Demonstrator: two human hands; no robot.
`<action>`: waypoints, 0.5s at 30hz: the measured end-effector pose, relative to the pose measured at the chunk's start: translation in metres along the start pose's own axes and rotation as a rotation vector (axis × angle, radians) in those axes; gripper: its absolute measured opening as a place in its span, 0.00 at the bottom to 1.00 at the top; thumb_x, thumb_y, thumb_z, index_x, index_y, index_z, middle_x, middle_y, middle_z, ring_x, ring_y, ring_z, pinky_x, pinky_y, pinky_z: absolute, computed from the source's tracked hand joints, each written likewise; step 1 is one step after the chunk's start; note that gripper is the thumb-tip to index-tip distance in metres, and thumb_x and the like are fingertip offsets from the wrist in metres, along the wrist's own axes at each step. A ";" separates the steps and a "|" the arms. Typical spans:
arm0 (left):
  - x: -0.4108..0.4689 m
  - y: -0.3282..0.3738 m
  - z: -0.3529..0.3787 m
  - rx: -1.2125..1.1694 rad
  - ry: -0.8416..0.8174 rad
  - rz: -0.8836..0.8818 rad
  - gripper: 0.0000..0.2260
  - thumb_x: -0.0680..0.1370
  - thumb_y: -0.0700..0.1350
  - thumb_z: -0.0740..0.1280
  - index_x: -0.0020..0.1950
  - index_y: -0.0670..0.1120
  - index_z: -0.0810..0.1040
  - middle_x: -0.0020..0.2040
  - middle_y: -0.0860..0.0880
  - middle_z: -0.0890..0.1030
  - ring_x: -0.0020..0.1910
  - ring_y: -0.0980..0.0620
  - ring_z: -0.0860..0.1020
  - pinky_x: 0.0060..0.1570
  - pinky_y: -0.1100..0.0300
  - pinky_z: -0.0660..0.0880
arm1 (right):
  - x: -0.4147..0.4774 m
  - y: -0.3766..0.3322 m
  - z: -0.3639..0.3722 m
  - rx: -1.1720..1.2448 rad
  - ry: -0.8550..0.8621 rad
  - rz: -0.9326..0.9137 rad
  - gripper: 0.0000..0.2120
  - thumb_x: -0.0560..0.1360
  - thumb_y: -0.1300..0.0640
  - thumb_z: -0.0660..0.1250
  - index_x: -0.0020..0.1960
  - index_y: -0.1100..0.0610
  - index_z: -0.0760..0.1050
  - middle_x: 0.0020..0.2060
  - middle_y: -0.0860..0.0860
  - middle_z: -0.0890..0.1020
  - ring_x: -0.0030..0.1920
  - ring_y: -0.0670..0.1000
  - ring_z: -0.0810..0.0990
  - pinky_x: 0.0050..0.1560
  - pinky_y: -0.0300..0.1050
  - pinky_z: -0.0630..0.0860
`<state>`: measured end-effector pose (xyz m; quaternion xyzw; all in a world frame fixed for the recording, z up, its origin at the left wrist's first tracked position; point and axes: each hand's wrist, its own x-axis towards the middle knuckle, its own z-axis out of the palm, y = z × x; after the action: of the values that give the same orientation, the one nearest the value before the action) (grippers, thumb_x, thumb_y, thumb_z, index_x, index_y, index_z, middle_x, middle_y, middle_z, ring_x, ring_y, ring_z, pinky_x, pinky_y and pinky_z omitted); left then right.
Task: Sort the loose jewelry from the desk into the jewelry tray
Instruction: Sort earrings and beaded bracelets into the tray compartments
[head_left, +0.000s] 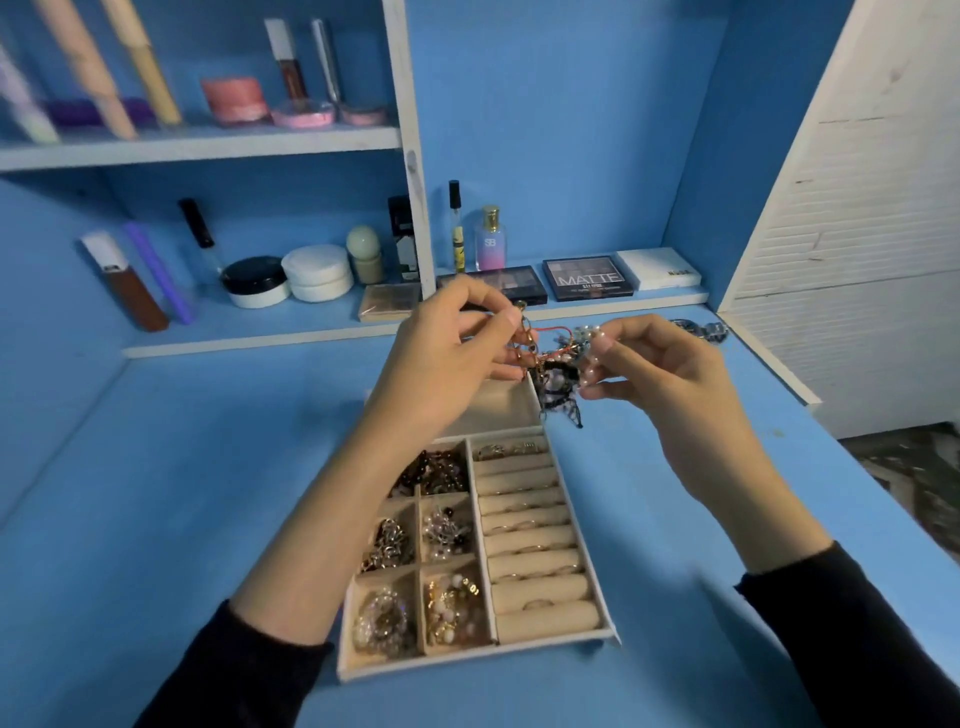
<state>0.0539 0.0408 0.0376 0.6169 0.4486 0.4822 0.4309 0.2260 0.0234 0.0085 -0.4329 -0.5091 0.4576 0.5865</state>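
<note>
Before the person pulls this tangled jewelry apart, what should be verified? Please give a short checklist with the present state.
1. Left hand pinches the gold chain: ok.
2. Right hand pinches the pearl strand: ok.
3. Tangle separated into single pieces: not ok, knotted.
4. Tangle directly over the jewelry tray: cannot tell.
5. Far compartment has room: ok, its visible part is bare.
6. Desk jewelry all collected: not ok, a pile lies at the back right.
</note>
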 end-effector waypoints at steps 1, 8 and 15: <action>-0.004 0.002 -0.006 0.000 0.009 0.006 0.04 0.78 0.40 0.63 0.43 0.46 0.73 0.45 0.40 0.82 0.42 0.42 0.82 0.39 0.58 0.80 | -0.002 -0.001 0.006 0.011 -0.029 0.008 0.03 0.74 0.64 0.65 0.42 0.59 0.75 0.30 0.50 0.79 0.32 0.50 0.77 0.41 0.44 0.79; -0.039 0.008 -0.045 -0.007 0.053 0.022 0.03 0.77 0.41 0.63 0.43 0.46 0.73 0.40 0.43 0.84 0.38 0.45 0.83 0.36 0.61 0.79 | -0.026 -0.002 0.044 0.083 -0.269 0.122 0.04 0.69 0.61 0.69 0.42 0.61 0.75 0.33 0.59 0.78 0.34 0.53 0.77 0.37 0.43 0.79; -0.070 -0.001 -0.067 0.021 0.075 -0.010 0.04 0.77 0.40 0.63 0.42 0.46 0.73 0.37 0.46 0.84 0.36 0.47 0.82 0.37 0.57 0.79 | -0.048 0.008 0.069 -0.113 -0.392 0.225 0.02 0.73 0.66 0.67 0.41 0.63 0.76 0.32 0.58 0.80 0.33 0.52 0.80 0.39 0.44 0.81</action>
<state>-0.0209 -0.0204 0.0332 0.6006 0.4726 0.4979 0.4099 0.1538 -0.0187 -0.0015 -0.4220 -0.5867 0.5661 0.3964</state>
